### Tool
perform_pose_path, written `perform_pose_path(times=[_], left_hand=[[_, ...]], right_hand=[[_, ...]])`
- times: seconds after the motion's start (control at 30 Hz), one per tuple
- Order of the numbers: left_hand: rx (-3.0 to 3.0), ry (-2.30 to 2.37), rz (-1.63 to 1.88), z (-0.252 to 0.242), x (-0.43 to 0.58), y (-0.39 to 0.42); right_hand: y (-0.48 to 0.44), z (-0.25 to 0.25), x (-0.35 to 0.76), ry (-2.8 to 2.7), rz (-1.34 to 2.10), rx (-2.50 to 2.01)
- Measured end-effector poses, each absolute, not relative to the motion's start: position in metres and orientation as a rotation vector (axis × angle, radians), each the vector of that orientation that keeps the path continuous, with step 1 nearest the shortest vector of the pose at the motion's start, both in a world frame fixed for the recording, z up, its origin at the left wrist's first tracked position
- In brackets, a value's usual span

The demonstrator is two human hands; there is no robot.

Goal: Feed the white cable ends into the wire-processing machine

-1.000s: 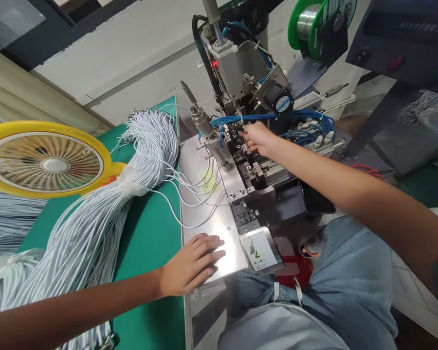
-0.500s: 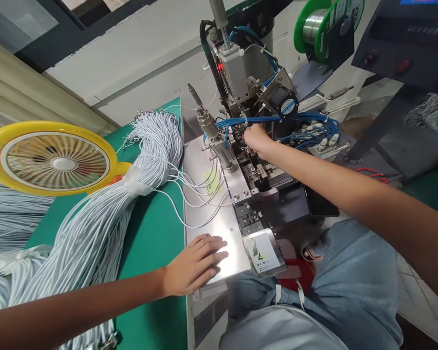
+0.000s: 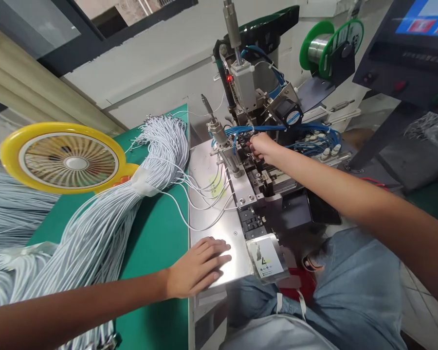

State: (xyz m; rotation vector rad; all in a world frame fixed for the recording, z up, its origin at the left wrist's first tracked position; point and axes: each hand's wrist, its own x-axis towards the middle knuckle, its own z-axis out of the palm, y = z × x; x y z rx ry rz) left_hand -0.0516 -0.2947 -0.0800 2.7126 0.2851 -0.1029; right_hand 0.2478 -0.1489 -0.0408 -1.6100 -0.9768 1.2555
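My left hand lies flat, fingers stretched, on the bare front of the shiny metal plate. Deep among the parts of the soldering machine is my right hand, fingers curled in just below the blue air hoses. Whatever those fingers pinch is hidden. Several loose white wires run across the plate from a large tied bundle of white cables to the machine's left side.
A yellow fan stands over the green mat at left. At upper right are a green spool of solder wire and a control panel with a lit screen. A dark phone-like slab lies under my right forearm.
My view has tilted up a little and turned left, so more of the lit screen shows. Both hands keep nearly the same places, the right still in the machine.
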Motion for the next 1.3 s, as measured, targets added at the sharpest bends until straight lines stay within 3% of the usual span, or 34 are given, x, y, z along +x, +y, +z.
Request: perform_pose_path(times=[0.1,0.3,0.47,1.3], left_hand=[[2.719,0.286,-0.095,-0.078,-0.050,-0.294],[2.726,0.285,-0.083,-0.080,-0.051,-0.294],[2.736,0.283,-0.055,-0.081,-0.050,-0.294],[2.783,0.284,-0.098,-0.084,-0.054,-0.292]], right_hand=[[-0.151,-0.039,0.250,-0.930,1.262,-1.667],[-0.160,-0.040,0.252,-1.589,0.587,-1.993],[-0.169,-0.040,0.258,-1.796,0.345,-2.113],[-0.166,-0.043,0.265,-1.935,0.339,-2.059]])
